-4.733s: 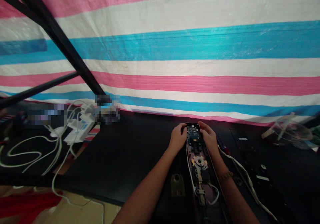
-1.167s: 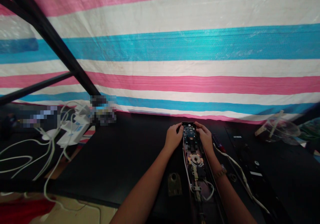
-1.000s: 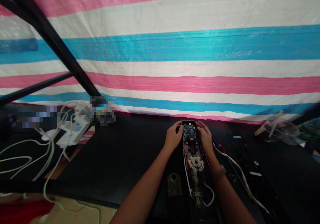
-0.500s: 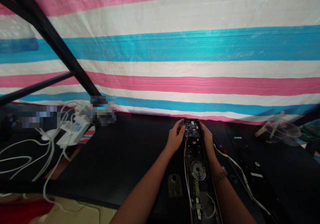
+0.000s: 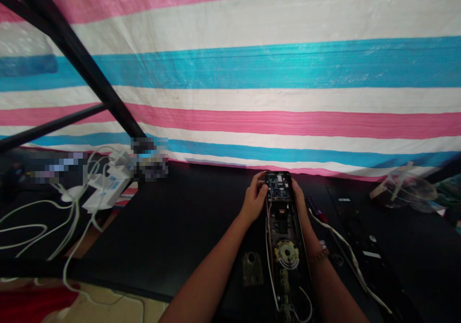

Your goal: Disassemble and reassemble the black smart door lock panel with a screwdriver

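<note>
A long, narrow black electronic door lock housing [image 5: 281,227] lies open side up between my hands, its near end running toward the bottom edge. A circuit board [image 5: 279,187] sits at its far end, and lower down is a round metal disc [image 5: 287,253] with thin white wires beside it. My left hand [image 5: 255,198] grips the left edge near the board, thumb on the rim. Along the opposite edge, my right hand [image 5: 298,199] is wrapped round the side, its fingers partly hidden. A small flat part with a hole [image 5: 252,268] lies left of the housing.
Right of my right arm lie a screwdriver [image 5: 317,211], a pale cable [image 5: 351,253] and a long black panel [image 5: 370,253]. A clear plastic cup [image 5: 403,188] lies at the far right. White power strips and cables [image 5: 108,183] are at left. A striped sheet [image 5: 273,97] hangs behind the black table [image 5: 173,227].
The far end of the housing is tilted up slightly, with both hands still on it. The disc and board catch more light now.
</note>
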Tool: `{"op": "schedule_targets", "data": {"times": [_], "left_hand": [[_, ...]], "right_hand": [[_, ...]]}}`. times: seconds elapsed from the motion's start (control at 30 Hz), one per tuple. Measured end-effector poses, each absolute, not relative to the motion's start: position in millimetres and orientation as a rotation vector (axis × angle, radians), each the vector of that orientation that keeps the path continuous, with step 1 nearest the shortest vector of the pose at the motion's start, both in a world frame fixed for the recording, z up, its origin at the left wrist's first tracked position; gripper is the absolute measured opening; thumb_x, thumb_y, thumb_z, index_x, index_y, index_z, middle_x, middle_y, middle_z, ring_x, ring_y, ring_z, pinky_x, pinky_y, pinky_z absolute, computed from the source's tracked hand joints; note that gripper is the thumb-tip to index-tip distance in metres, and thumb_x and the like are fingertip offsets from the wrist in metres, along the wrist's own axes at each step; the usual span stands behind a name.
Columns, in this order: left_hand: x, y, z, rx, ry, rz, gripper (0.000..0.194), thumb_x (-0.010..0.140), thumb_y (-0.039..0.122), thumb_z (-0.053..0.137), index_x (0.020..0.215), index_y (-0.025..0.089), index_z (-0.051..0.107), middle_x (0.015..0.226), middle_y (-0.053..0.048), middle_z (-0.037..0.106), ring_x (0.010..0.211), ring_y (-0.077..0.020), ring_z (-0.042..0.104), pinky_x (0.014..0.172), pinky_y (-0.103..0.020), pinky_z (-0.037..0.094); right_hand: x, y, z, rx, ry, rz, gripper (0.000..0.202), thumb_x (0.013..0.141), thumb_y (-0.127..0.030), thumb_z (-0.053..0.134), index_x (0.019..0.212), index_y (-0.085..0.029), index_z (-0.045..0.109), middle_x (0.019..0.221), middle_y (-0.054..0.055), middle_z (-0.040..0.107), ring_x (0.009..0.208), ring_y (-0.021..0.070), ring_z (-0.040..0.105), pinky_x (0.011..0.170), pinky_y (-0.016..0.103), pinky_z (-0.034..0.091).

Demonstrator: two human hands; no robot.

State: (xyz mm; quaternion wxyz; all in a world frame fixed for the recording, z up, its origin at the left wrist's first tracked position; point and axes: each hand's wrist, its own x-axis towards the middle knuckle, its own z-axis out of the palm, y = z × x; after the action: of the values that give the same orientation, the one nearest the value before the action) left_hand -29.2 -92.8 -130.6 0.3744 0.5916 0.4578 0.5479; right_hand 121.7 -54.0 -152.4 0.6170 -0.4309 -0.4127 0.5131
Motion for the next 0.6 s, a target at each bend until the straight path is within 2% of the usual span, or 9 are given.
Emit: {"op": "schedule_targets", "data": {"times": [0.17, 0.3, 0.4, 0.47, 0.6], "left_hand": [[-27.8, -90.2, -133.7, 1.458, 1.160, 1.433, 0.041, 0.099, 0.042, 0.044, 0.133, 0.020, 0.050, 0.097, -0.005, 0.072, 0.090, -0.0193, 0.068, 0.083, -0.032, 0.054], [-27.6, -83.7, -139.0, 1.432, 1.272, 1.496, 0.036, 0.097, 0.033, 0.049, 0.131, 0.020, 0.051, 0.116, -0.010, 0.069, 0.101, -0.0204, 0.067, 0.088, -0.034, 0.054], [-30.3, -79.3, -141.2, 1.485, 1.505, 1.538, 0.036, 0.092, 0.027, 0.057, 0.127, 0.018, 0.056, 0.126, -0.013, 0.063, 0.106, -0.0225, 0.065, 0.087, -0.035, 0.054], [-32.4, -77.8, -141.8, 1.525, 1.616, 1.513, 0.034, 0.090, 0.027, 0.061, 0.122, 0.017, 0.060, 0.123, -0.013, 0.063, 0.102, -0.0223, 0.066, 0.084, -0.035, 0.055], [-33.9, -77.2, -143.3, 1.578, 1.623, 1.419, 0.023, 0.093, 0.030, 0.058, 0.108, 0.016, 0.069, 0.104, -0.009, 0.073, 0.094, -0.0205, 0.069, 0.087, -0.034, 0.054]], "right_hand": [[122.2, -61.2, -147.5, -1.028, -1.013, 1.150, 0.039, 0.081, -0.053, 0.057, 0.098, -0.022, 0.074, 0.102, 0.008, 0.077, 0.111, 0.0306, 0.065, 0.093, 0.040, 0.053], [122.8, -63.3, -146.6, -1.064, -0.980, 1.130, 0.043, 0.076, -0.051, 0.066, 0.103, -0.018, 0.073, 0.104, 0.010, 0.076, 0.103, 0.0292, 0.067, 0.090, 0.042, 0.053], [122.7, -62.6, -148.2, -1.044, -0.932, 1.148, 0.045, 0.069, -0.041, 0.071, 0.108, -0.018, 0.073, 0.110, 0.010, 0.076, 0.103, 0.0281, 0.067, 0.090, 0.040, 0.053], [122.9, -61.8, -150.1, -1.019, -0.912, 1.186, 0.046, 0.066, -0.036, 0.070, 0.109, -0.019, 0.074, 0.114, 0.009, 0.075, 0.105, 0.0281, 0.067, 0.090, 0.039, 0.053], [123.9, -58.7, -155.8, -1.035, -0.875, 1.215, 0.046, 0.065, -0.032, 0.069, 0.109, -0.019, 0.074, 0.114, 0.009, 0.075, 0.102, 0.0276, 0.068, 0.087, 0.039, 0.054]]}}
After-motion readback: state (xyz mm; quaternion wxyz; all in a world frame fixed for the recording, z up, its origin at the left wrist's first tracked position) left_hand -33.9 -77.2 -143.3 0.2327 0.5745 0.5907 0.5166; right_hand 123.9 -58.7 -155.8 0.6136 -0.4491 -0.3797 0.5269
